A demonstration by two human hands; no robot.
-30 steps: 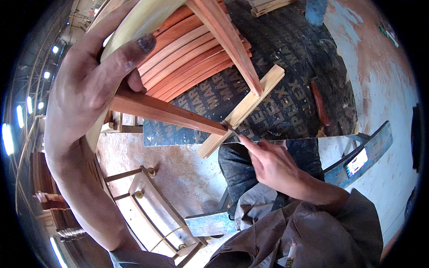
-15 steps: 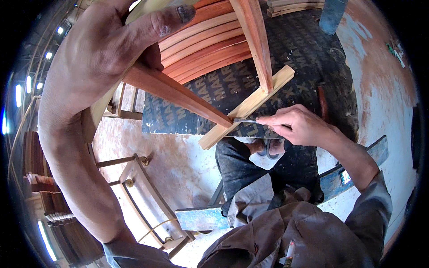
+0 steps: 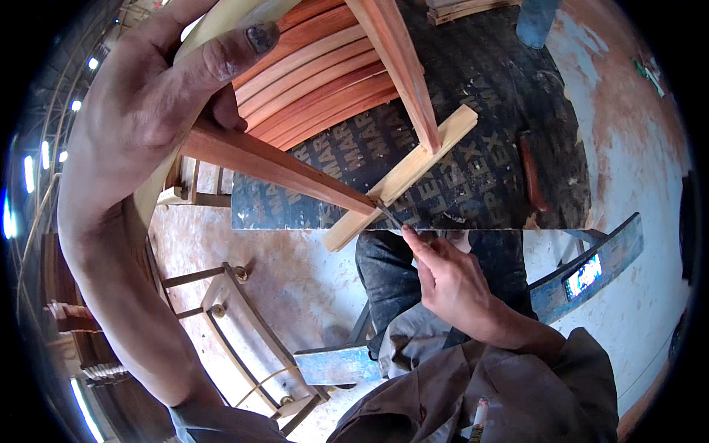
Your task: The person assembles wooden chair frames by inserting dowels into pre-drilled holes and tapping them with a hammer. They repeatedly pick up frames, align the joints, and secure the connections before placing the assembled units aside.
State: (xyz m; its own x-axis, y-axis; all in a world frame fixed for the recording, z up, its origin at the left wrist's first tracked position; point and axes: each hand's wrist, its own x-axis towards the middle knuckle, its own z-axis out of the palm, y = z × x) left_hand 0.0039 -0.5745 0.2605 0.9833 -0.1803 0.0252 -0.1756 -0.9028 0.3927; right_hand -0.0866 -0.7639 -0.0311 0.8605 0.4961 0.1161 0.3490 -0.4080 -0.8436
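Observation:
High on the left, my left hand (image 3: 148,100) is wrapped round a pale curved wooden rail (image 3: 151,188) of a frame held at a tilt. Two reddish wooden bars (image 3: 277,166) of this frame run down to a pale wooden crossbar (image 3: 410,177), which rests across the edge of a black printed board. My right hand (image 3: 458,288) pinches a thin metal blade (image 3: 391,215), index finger stretched along it. Its tip touches the joint where the left bar meets the crossbar. My right fingers hide the rear of the blade.
Curved reddish slats (image 3: 317,81) lie stacked on the black board (image 3: 502,81). A red-handled tool (image 3: 530,173) lies at its right, a blue cylinder (image 3: 538,26) behind. A lit phone (image 3: 583,277) rests on a blue bench. A wooden frame (image 3: 255,347) stands on the floor at lower left.
My right hand has swung down and toward me, turning the blade from nearly level to slanted at the same joint. The frame has shifted slightly left in view, still in my left hand.

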